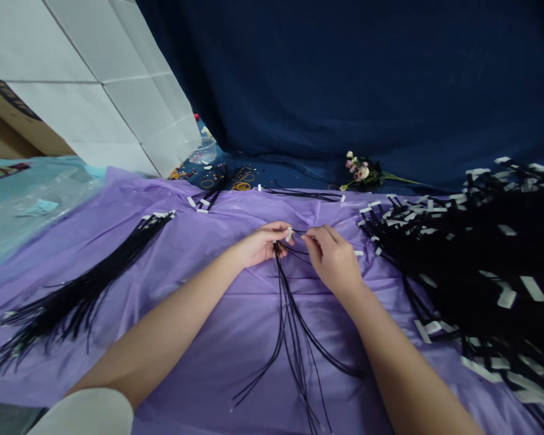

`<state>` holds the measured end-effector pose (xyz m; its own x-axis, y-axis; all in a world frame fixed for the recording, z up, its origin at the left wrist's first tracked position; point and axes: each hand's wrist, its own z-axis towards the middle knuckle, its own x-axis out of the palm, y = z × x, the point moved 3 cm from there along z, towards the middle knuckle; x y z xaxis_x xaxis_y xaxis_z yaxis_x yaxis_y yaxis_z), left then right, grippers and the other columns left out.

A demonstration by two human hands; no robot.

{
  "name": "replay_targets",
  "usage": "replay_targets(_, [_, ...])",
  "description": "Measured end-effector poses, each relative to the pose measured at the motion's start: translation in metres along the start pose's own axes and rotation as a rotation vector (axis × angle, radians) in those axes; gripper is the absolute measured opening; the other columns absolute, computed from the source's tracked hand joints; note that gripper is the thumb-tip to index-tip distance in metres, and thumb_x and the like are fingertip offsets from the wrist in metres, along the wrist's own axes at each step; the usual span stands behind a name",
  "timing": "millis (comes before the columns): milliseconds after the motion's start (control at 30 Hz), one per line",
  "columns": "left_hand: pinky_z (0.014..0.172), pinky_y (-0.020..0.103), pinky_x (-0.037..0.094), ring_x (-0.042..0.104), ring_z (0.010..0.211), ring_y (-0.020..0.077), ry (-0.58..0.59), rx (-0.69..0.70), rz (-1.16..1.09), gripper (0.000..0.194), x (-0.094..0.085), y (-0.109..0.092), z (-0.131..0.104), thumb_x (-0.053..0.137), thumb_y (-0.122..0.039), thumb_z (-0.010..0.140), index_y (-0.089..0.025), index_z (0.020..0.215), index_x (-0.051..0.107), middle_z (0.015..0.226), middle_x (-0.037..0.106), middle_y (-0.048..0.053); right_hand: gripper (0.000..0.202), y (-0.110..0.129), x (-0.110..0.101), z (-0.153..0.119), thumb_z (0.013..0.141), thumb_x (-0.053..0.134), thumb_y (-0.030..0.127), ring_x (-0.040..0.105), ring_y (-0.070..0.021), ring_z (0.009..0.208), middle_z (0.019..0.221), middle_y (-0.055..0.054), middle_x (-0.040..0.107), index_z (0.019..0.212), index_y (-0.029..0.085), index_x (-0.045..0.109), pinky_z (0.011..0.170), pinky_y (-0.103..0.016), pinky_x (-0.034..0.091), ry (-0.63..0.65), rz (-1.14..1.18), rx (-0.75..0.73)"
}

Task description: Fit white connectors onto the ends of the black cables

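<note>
At the middle of the head view, my left hand (265, 246) is closed around the top of a small bunch of thin black cords (292, 320). Their loose ends fan downward over the purple cloth. A white tag (289, 234) sticks up at its fingertips. To the right of it, my right hand (333, 257) pinches a black cord that runs across to the tag. Its fingertips partly hide the hold. Another white tag (358, 252) shows just beyond the right hand.
Purple cloth (185, 338) covers the work surface. On the left lies a neat bundle of black cords (95, 278); a large tagged heap (471, 272) fills the right. Behind are a few cords (299, 193), yellow rubber bands (242, 181), artificial flowers (361, 172) and a dark blue curtain (367, 72).
</note>
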<state>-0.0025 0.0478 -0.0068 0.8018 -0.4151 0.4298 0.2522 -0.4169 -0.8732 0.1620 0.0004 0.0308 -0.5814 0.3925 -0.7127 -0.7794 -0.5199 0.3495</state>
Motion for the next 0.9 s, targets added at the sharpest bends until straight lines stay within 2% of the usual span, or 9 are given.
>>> replay_targets(400, [0.055, 0.024, 0.045, 0.058, 0.056, 0.0093, 0.028, 0.013, 0.097, 0.021, 0.0045, 0.0041, -0.0002, 0.07, -0.026, 0.076, -0.014, 0.089, 0.059, 0.075, 0.065, 0.003, 0.014, 0.0042, 0.0043, -0.0023, 0.092, 0.052, 0.028, 0.058, -0.0134, 0.058, 0.079, -0.001, 0.064, 0.087, 0.019, 0.061, 0.05, -0.026, 0.032, 0.003, -0.146, -0.08])
replay_targets(700, [0.054, 0.025, 0.046, 0.058, 0.058, 0.0107, 0.07, -0.011, 0.057, 0.024, 0.0082, 0.0048, -0.0021, 0.071, -0.029, 0.074, -0.013, 0.087, 0.06, 0.075, 0.064, 0.004, 0.015, 0.0008, 0.0046, -0.0006, 0.094, 0.046, 0.022, 0.06, -0.017, 0.072, 0.081, -0.006, 0.063, 0.089, 0.017, 0.059, 0.066, -0.026, 0.043, 0.01, 0.035, -0.096])
replay_targets(900, [0.056, 0.025, 0.045, 0.058, 0.059, 0.0107, 0.08, -0.012, 0.044, 0.024, 0.0076, 0.0054, -0.0019, 0.072, -0.03, 0.073, -0.013, 0.085, 0.059, 0.076, 0.065, 0.004, 0.012, -0.0007, 0.0067, -0.0004, 0.093, 0.048, 0.021, 0.057, -0.0178, 0.071, 0.08, -0.007, 0.061, 0.089, 0.016, 0.058, 0.068, -0.027, 0.045, -0.025, 0.146, -0.088])
